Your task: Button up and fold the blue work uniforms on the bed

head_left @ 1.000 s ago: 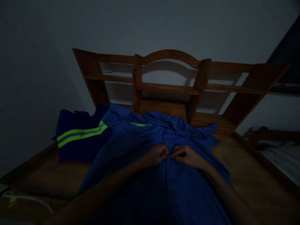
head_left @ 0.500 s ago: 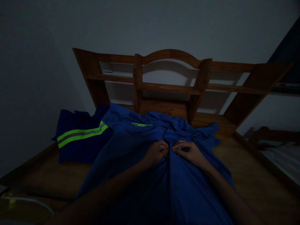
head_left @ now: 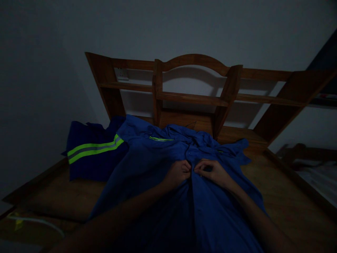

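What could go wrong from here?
1. The left hand and right hand pinch the blue garment at its front opening; in such dim light, the edges could end up misaligned.
2. The garment's far end is rumpled, so creases might remain.
3. One sleeve seems to touch the darker striped garment; tugging could disturb it.

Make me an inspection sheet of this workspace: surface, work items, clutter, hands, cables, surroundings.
Surface: wooden platform, dimly lit.
Work items: blue shirt spread out, collar end toward the shelf unit.
Clutter: darker blue garment beside the shirt, with a yellow-green and grey band.
Hands: left hand and right hand at the shirt's front opening, a small gap between them; too dark to confirm their grip.
Cables: pale curved strip at lower left; cannot tell whether it is a cable.
Surroundings: pale wall, wall outlet behind the shelf unit.
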A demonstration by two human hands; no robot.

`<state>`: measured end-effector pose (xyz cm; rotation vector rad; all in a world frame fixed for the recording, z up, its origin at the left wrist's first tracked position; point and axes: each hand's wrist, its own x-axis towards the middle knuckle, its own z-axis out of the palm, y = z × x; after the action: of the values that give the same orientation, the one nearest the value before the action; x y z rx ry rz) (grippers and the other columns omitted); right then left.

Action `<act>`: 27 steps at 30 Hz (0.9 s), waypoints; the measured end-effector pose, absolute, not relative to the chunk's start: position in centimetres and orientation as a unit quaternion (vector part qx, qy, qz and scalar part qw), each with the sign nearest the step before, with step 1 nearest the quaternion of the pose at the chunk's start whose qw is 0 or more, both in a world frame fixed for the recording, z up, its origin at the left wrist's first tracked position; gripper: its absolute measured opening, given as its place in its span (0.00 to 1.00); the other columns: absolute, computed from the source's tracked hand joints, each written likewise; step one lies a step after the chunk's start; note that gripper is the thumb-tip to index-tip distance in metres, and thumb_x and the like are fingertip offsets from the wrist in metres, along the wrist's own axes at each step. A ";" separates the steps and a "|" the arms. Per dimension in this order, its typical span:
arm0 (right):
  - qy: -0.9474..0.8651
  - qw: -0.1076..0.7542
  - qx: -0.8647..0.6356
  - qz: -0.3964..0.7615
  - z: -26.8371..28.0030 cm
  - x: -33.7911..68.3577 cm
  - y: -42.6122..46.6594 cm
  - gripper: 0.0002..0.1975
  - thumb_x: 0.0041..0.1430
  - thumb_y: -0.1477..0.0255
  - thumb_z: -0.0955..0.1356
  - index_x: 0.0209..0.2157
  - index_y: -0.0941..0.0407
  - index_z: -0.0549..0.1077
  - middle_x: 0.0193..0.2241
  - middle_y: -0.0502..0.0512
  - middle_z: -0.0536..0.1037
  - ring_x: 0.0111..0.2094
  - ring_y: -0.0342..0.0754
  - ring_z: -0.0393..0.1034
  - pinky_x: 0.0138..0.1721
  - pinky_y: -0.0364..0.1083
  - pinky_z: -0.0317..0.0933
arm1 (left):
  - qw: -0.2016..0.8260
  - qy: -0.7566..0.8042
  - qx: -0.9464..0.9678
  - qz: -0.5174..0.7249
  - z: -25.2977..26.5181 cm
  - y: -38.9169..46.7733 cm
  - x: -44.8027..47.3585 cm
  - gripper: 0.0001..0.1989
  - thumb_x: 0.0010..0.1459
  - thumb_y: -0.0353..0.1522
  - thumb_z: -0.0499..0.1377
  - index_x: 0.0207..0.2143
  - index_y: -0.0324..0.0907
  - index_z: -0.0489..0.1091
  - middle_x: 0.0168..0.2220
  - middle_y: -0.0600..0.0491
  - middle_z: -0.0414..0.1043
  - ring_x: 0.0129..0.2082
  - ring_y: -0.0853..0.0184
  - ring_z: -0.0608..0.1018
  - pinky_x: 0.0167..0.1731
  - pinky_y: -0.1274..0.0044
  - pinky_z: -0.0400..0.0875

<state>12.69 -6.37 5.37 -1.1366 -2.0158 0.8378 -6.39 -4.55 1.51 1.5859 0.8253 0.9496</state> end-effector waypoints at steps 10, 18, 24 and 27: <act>-0.777 0.319 -0.444 0.313 5.5 12.9 -6.4 0.10 0.53 0.64 0.68 0.32 0.56 0.75 0.31 0.51 0.75 0.31 0.43 0.67 0.35 0.42 0.60 | 0.620 0.337 0.589 0.394 1.3 -4.2 -6.1 0.11 0.38 0.28 0.65 0.26 0.37 0.66 0.27 0.50 0.75 0.29 0.65 0.77 0.32 0.76 0.69; -0.781 0.296 -0.455 0.310 5.2 13.3 -6.2 0.10 0.52 0.65 0.69 0.32 0.57 0.75 0.30 0.51 0.75 0.31 0.43 0.67 0.34 0.42 0.61 | 0.685 0.372 0.521 0.348 1.7 -4.0 -6.1 0.15 0.39 0.36 0.66 0.27 0.35 0.70 0.25 0.52 0.73 0.26 0.69 0.75 0.31 0.76 0.69; -0.782 0.295 -0.460 0.301 5.3 13.3 -6.2 0.09 0.53 0.65 0.68 0.32 0.56 0.75 0.29 0.50 0.75 0.31 0.43 0.68 0.34 0.41 0.60 | 0.718 0.378 0.477 0.337 3.2 -4.7 -5.9 0.21 0.38 0.42 0.68 0.27 0.33 0.71 0.27 0.49 0.72 0.29 0.67 0.76 0.37 0.74 0.70; -0.785 0.295 -0.458 0.295 5.5 13.3 -6.3 0.08 0.53 0.65 0.69 0.32 0.56 0.75 0.30 0.51 0.75 0.32 0.44 0.68 0.34 0.41 0.60 | 0.699 0.393 0.481 0.354 3.1 -4.8 -5.9 0.19 0.34 0.38 0.70 0.25 0.33 0.70 0.25 0.52 0.71 0.27 0.70 0.75 0.35 0.76 0.69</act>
<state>13.26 -6.30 5.46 -1.2186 -2.0896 0.7850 -5.93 -4.82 3.09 1.0727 0.8747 0.7886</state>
